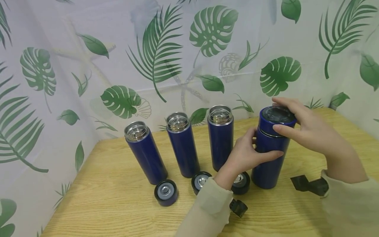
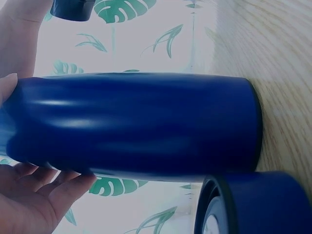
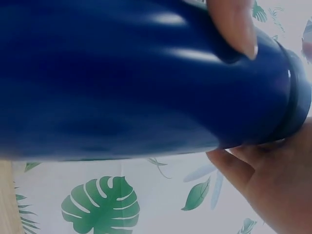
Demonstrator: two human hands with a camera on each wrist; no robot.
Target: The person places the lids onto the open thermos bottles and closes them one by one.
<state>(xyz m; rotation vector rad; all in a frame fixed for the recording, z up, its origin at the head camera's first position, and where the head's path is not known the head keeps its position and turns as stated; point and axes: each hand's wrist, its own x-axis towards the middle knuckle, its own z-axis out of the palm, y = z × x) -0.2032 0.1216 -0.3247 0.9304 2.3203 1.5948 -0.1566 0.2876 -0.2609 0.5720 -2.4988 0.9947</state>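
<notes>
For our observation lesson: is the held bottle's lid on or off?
On: the lid sits atop the bottle; whether it's tight, cannot tell.

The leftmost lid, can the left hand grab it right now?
Probably not: the left hand is busy holding the rightmost bottle. If it let go, it likely could, since nothing covers the leftmost lid.

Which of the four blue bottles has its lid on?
The rightmost bottle in the head view: its lid sits on top; the other three bottles stand open.
</notes>
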